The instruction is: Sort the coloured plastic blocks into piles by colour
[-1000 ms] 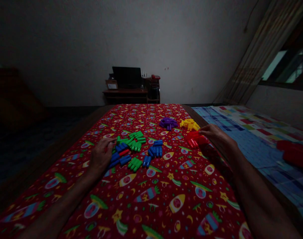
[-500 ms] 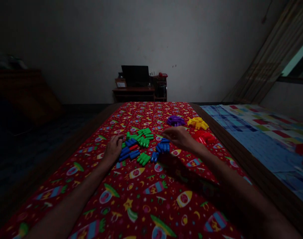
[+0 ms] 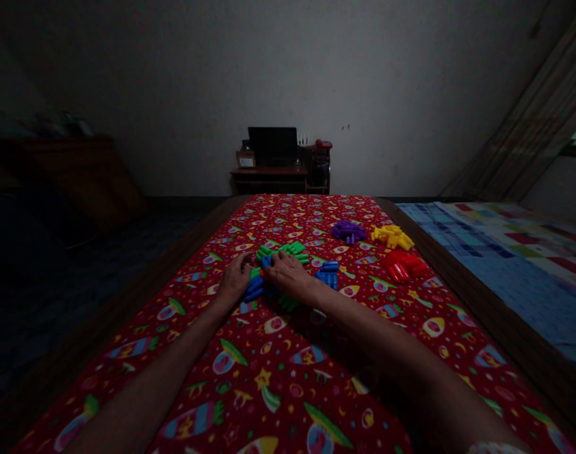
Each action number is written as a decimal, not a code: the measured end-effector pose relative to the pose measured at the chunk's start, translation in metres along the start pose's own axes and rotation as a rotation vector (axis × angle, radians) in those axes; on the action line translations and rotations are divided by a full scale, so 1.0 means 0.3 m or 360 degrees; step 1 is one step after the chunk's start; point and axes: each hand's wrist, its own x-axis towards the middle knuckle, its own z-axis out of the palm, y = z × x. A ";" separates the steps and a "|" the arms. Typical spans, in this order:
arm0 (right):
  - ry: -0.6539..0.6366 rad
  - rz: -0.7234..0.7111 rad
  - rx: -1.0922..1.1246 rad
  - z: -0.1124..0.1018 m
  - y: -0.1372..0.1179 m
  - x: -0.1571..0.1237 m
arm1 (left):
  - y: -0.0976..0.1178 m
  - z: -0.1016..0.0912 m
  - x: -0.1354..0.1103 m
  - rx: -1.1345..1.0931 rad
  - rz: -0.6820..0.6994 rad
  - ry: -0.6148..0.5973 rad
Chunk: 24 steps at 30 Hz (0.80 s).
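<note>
On the red patterned cloth lies a mixed pile of small glossy plastic pieces shaped like joined tubes. Green pieces form its far side, and blue pieces lie at its near left. My left hand rests at the pile's left edge, fingers curved and thumb apart, with nothing visible in it. Reaching across the pile, my right hand has its fingertips closed at a blue piece. That hand covers the middle of the pile. A separate blue group sits right of my right wrist.
Purple pieces, yellow pieces and red pieces lie in separate heaps on the right of the cloth. A desk with a dark monitor stands against the far wall. A blue checked bed cover is at the right.
My right hand has moved left from beside the blue group onto the mixed pile, closing at a blue piece. My left hand stays at the pile's left edge. The whole view has shifted slightly.
</note>
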 end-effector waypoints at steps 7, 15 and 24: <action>-0.0018 0.0026 -0.0014 0.008 0.025 -0.006 | 0.011 -0.006 0.000 0.0033 -0.0054 -0.0002; -0.0071 -0.0039 -0.0095 -0.007 0.022 0.000 | 0.010 -0.008 -0.004 0.0004 -0.0059 -0.0021; 0.0091 -0.0012 0.0048 -0.053 0.081 -0.072 | 0.029 -0.012 -0.004 -0.0061 0.0067 -0.0119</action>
